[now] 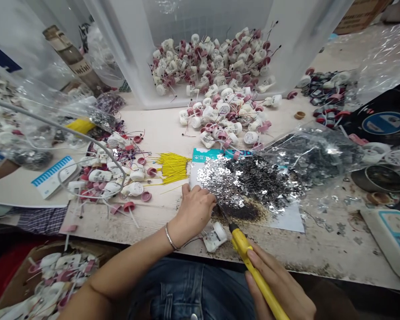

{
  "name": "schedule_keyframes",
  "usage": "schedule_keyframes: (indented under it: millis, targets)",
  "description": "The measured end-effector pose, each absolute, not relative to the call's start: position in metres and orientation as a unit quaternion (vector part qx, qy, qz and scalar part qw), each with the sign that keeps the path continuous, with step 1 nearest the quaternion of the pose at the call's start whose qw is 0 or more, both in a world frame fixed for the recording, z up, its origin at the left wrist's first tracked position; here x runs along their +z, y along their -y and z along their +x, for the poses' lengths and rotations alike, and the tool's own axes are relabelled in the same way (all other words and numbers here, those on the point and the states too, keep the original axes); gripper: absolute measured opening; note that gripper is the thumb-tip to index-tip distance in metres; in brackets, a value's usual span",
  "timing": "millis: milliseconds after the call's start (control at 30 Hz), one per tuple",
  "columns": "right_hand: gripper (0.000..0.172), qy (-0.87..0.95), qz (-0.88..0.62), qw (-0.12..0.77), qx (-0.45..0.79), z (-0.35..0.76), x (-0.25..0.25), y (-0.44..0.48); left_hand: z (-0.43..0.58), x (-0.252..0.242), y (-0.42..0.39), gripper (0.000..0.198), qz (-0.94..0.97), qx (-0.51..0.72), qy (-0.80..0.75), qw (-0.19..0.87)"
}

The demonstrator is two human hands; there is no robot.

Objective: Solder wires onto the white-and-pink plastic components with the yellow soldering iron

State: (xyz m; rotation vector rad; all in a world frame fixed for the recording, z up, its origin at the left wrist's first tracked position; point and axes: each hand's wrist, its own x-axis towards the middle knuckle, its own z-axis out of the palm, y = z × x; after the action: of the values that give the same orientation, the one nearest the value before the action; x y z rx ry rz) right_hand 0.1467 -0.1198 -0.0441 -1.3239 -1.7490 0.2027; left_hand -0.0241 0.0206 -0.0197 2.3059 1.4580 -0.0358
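My left hand [195,212] rests knuckles-up at the table's front edge, fingers curled and pressed down beside a heap of small shiny metal pieces [246,182]; what they pinch is hidden. A silver bracelet circles that wrist. My right hand [280,289] grips a yellow-handled soldering iron [253,266], its dark tip pointing up-left toward the left fingers. A small white plastic part with a thin wire [215,236] lies just below the left hand. A bundle of yellow wires [173,166] lies to the upper left.
A clear plastic bin [136,66] at the back spills white and pink parts [220,75] onto the table. More such parts [110,173] lie left, and a cardboard box [26,275] of them sits lower left. Plastic bags [380,58], a white power strip [390,235] and a round tin [376,178] are right.
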Motion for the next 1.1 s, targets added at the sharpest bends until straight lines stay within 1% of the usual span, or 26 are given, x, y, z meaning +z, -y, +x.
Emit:
schedule_keyframes:
  millis: [167, 267, 333, 367, 433, 467, 533, 567, 600, 667, 700, 800, 900, 1000, 1033, 1100]
  targets:
    - [0.049, 0.723, -0.524, 0.445, 0.069, 0.150, -0.041, 0.117, -0.022, -0.020, -0.023, 0.020, 0.829, -0.020, -0.519, 0.207]
    - [0.045, 0.715, -0.542, 0.434, 0.074, 0.149, -0.036, 0.120, -0.021, -0.020, -0.025, 0.023, 0.829, -0.028, -0.515, 0.216]
    - [0.043, 0.674, -0.570, 0.463, 0.078, 0.145, -0.035, 0.124, -0.021, -0.019, -0.026, 0.024, 0.830, -0.030, -0.510, 0.223]
    - [0.044, 0.643, -0.583, 0.489, 0.085, 0.142, -0.035, 0.125, -0.021, -0.018, -0.026, 0.023, 0.830, -0.029, -0.509, 0.228]
    - [0.052, 0.584, -0.591, 0.549, 0.095, 0.138, -0.041, 0.126, -0.024, -0.014, -0.025, 0.014, 0.824, -0.031, -0.514, 0.235]
    - [0.057, 0.575, -0.581, 0.566, 0.101, 0.137, -0.044, 0.125, -0.026, -0.011, -0.025, 0.011, 0.819, -0.035, -0.522, 0.235]
    - [0.063, 0.605, -0.547, 0.571, 0.094, 0.137, -0.052, 0.121, -0.030, -0.004, -0.022, 0.014, 0.809, -0.053, -0.537, 0.231]
    - [0.060, 0.623, -0.539, 0.559, 0.089, 0.137, -0.055, 0.117, -0.032, -0.001, -0.021, 0.013, 0.806, -0.064, -0.541, 0.232]
    - [0.050, 0.637, -0.536, 0.548, 0.085, 0.136, -0.057, 0.112, -0.034, 0.002, -0.018, 0.011, 0.804, -0.073, -0.542, 0.236]
    - [0.024, 0.639, -0.539, 0.541, 0.093, 0.131, -0.059, 0.101, -0.037, 0.006, -0.012, 0.014, 0.810, -0.074, -0.529, 0.244]
    - [0.018, 0.635, -0.532, 0.552, 0.092, 0.127, -0.059, 0.094, -0.037, 0.008, -0.007, 0.015, 0.818, -0.062, -0.516, 0.248]
    - [0.019, 0.640, -0.504, 0.574, 0.082, 0.113, -0.056, 0.076, -0.037, 0.007, 0.006, 0.010, 0.843, 0.037, -0.461, 0.275]
    - [0.018, 0.641, -0.505, 0.568, 0.106, 0.107, -0.053, 0.067, -0.037, 0.003, 0.015, 0.007, 0.805, 0.216, -0.424, 0.354]
    - [0.022, 0.598, -0.523, 0.589, 0.148, 0.106, -0.050, 0.070, -0.039, -0.001, 0.016, 0.012, 0.711, 0.374, -0.425, 0.417]
    - [0.023, 0.601, -0.523, 0.586, 0.150, 0.107, -0.051, 0.072, -0.041, -0.002, 0.015, 0.012, 0.688, 0.404, -0.431, 0.421]
    - [0.019, 0.643, -0.512, 0.554, 0.130, 0.108, -0.053, 0.076, -0.048, -0.002, 0.012, 0.011, 0.677, 0.429, -0.447, 0.399]
